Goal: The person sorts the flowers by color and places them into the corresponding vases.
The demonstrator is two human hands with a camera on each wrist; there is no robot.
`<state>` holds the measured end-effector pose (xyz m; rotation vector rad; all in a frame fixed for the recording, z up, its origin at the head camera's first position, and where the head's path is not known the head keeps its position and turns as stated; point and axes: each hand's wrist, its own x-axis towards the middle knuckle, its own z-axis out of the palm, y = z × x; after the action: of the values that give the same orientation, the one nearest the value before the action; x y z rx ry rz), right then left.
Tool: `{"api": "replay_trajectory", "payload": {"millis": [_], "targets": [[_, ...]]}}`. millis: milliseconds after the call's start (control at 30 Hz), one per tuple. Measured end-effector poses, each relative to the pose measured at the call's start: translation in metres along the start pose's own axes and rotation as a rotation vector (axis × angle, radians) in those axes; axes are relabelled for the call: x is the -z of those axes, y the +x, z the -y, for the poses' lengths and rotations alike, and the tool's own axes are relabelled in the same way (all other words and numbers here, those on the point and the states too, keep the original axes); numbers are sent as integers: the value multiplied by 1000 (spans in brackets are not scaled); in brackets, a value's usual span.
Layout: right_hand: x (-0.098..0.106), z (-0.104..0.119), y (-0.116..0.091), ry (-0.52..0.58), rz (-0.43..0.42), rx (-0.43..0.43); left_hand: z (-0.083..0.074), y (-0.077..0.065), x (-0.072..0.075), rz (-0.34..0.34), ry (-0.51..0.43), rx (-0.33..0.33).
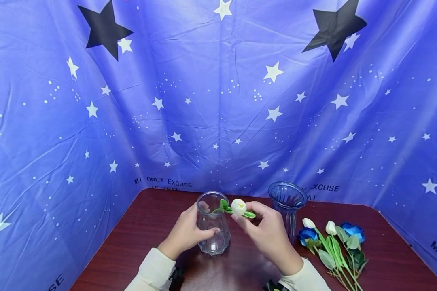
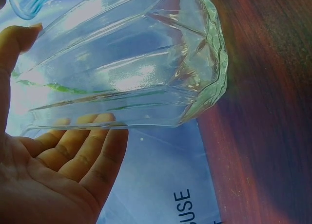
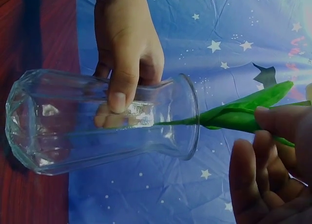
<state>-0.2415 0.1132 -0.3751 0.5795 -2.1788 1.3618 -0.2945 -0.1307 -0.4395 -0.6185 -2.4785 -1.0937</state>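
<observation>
A clear glass vase (image 1: 215,242) with a faceted base stands upright near the middle of the table. My left hand (image 1: 183,231) holds its side, thumb in front and fingers behind, as the right wrist view also shows. Above and right of the rim, my right hand (image 1: 271,231) pinches an artificial white tulip (image 1: 238,207) by its green leaves (image 3: 231,116). The tulip's thin stem (image 3: 178,121) passes through the mouth into the vase. Its bloom stays outside, close to the right fingertips.
Just beyond my right hand stands a blue-tinted glass vase (image 1: 288,198) with a flared rim. More artificial flowers lie at the table's right, among them a blue rose (image 1: 352,232) and a white tulip (image 1: 330,228). A blue star-print cloth (image 1: 211,121) surrounds the table.
</observation>
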Motion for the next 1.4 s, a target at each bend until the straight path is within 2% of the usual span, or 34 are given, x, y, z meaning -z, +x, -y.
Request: {"api": "replay_trajectory", "payload": {"millis": [100, 333, 500, 700, 967, 1233, 1400], "targets": [[-1, 3, -1, 32, 25, 15, 0, 0, 0, 2, -5, -6], [-1, 6, -2, 114, 50, 108, 1, 1, 0, 6, -8, -34], [-3, 6, -2, 95, 89, 134, 3, 2, 0, 5, -5, -55], [-6, 6, -2, 79, 149, 169, 2, 2, 2, 15, -28, -18], [-8, 7, -3, 81, 140, 172, 1, 3, 2, 14, -33, -11], [-9, 6, -3, 69, 173, 172, 3, 2, 2, 11, -39, -12], [-8, 4, -4, 63, 172, 199, 5, 1, -1, 30, -41, -7]]}}
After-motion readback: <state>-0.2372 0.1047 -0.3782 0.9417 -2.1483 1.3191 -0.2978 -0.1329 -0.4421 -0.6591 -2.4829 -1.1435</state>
